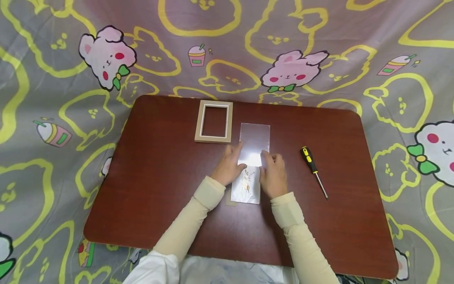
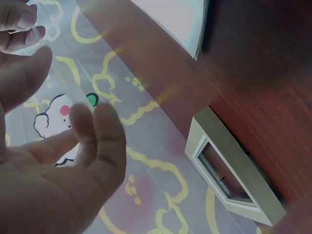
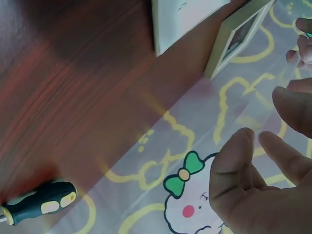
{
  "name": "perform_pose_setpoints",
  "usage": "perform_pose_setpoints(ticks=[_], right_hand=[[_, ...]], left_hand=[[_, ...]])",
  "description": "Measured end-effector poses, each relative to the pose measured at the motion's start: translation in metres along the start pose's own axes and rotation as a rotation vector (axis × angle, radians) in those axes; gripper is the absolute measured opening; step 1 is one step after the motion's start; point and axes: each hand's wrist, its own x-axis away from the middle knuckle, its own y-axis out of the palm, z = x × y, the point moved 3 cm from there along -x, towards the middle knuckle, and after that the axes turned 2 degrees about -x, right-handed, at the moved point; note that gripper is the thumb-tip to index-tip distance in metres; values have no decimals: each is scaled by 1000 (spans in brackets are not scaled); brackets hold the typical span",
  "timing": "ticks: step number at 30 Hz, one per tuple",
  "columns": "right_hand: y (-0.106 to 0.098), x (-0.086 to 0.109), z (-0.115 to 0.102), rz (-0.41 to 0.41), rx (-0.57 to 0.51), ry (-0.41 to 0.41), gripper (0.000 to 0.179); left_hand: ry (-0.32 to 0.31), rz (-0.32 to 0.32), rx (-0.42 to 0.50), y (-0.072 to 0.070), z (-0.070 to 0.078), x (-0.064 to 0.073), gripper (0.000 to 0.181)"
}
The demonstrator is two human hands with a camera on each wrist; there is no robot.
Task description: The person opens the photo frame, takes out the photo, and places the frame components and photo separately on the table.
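A clear rectangular sheet [image 1: 255, 136] is held up between both hands. My left hand [image 1: 228, 165] holds its left edge, thumb nearer me and fingers farther along. On the opposite edge, my right hand [image 1: 274, 173] grips with thumb and bent fingers. Below and nearer me lies a white picture card [image 1: 246, 187] with a small printed drawing, its far part overlapped by the sheet in the head view. In the left wrist view the left hand [image 2: 73, 161] has fingers and thumb spread around the faint, see-through sheet. The right hand [image 3: 263, 180] shows bent fingers in its wrist view.
A light wooden picture frame [image 1: 213, 121] lies at the back of the brown table [image 1: 159, 165], left of the sheet. To the right is a black and yellow screwdriver [image 1: 313, 171]. A beige piece [image 1: 231, 199] peeks out beneath the card. Patterned cloth [image 1: 227, 47] hangs around the table.
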Motion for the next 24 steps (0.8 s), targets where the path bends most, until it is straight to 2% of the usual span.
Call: perform_pose_setpoints(ticks=[6,11,15,24], right_hand=[[1,-20,9,28,-12,34,53],[2,-36,15,41,-21,62,50],[5,-48,21,40,-12,75,46],[14,-72,41,36,-4,106,37]], left_hand=[[45,117,-12,0,0,-19,80],[67,163,-19,2,-1,-38,79],[27,154,-30,5,-5,-53,75],[-31,87,-90,15,-12,-88,58]])
